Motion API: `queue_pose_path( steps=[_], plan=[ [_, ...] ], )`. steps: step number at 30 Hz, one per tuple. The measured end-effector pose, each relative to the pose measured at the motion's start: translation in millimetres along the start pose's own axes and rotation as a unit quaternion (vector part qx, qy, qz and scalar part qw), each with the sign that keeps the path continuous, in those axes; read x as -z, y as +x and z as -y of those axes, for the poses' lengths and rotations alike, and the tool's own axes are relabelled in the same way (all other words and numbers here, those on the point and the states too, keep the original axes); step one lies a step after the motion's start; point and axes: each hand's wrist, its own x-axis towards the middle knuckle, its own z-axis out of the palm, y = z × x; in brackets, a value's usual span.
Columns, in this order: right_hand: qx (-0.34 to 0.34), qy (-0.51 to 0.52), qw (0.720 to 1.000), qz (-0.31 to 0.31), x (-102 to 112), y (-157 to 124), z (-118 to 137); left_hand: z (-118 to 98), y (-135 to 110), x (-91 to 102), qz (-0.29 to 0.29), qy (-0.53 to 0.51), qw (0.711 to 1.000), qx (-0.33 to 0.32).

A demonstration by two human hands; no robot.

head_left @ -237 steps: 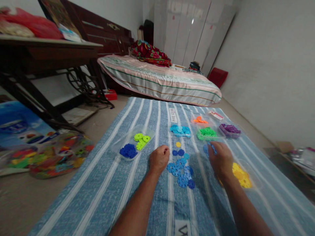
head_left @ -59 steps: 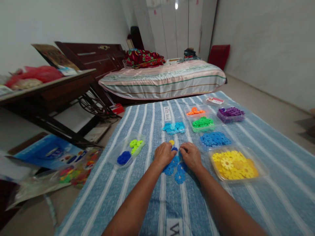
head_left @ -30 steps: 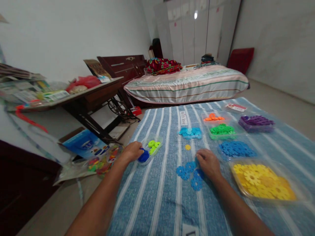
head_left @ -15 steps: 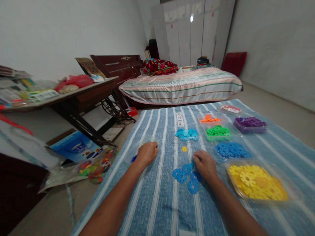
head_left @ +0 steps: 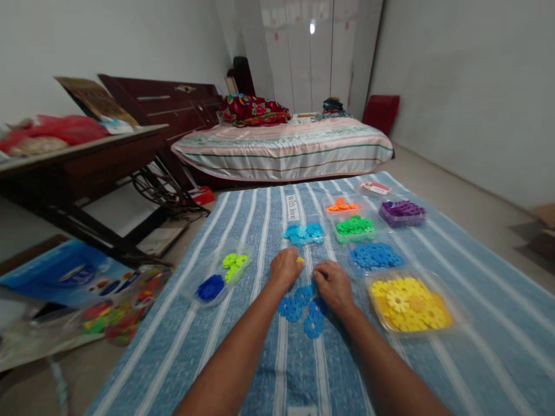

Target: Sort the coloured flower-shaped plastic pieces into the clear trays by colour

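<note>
My left hand [head_left: 286,270] is closed at the middle of the cloth, its fingertips beside a small yellow flower-shaped disc [head_left: 300,260] that it partly covers. Whatever the fingers hold is hidden. My right hand [head_left: 333,286] is just to the right, its fingers curled and pinched together, with their contents out of sight. Below and between the hands lie several blue flower-shaped discs [head_left: 313,327], some joined in a chain. A clear box [head_left: 229,292] with yellow-green and dark blue discs stands to the left.
Clear boxes of discs stand to the right and behind: yellow [head_left: 411,303], blue [head_left: 376,256], green [head_left: 355,226], purple [head_left: 402,211], orange [head_left: 342,205] and light blue [head_left: 303,233]. A red-and-white card [head_left: 375,188] lies at the far edge. A bed [head_left: 281,150] stands beyond.
My left hand has moved right from the left box to the yellow disc, uncovering the yellow-green discs. My right hand stays near the blue discs. The view has turned right.
</note>
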Motion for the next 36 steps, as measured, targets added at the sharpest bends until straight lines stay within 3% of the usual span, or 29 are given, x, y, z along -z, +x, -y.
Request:
queue_pose_path(
  steps=[4,7,11,13,16,18,23,27,30,36],
  plan=[
    [-0.003,-0.011,1.000,-0.001,0,2,1,8,3,9.3,-0.005,-0.079,0.997,0.012],
    [-0.001,-0.022,1.000,0.002,1,1,2,-6,-6,16.2,-0.008,-0.199,0.979,-0.034],
    [-0.037,-0.054,0.998,-0.022,-1,0,3,-51,-29,21.9,0.055,-0.324,0.938,-0.113],
    [-0.048,-0.058,0.997,-0.032,-1,-1,3,-71,-39,26.1,0.115,-0.432,0.883,-0.145],
    [-0.038,-0.059,0.997,-0.026,1,-1,4,-80,-46,34.2,0.125,-0.497,0.845,-0.153],
    [-0.031,-0.057,0.998,-0.020,2,-1,4,-67,-43,37.7,0.108,-0.471,0.862,-0.152],
    [-0.006,-0.019,1.000,0.001,5,-1,4,0,-43,32.3,0.065,-0.230,0.964,-0.117],
    [-0.008,-0.007,1.000,-0.006,4,-1,3,37,-64,24.4,0.084,-0.072,0.993,-0.049],
    [-0.008,-0.005,1.000,-0.007,4,-1,2,42,-82,20.6,0.078,-0.024,0.996,-0.026],
    [-0.010,0.002,1.000,-0.007,6,-2,2,30,-100,11.2,0.077,-0.027,0.996,-0.033]
  ],
)
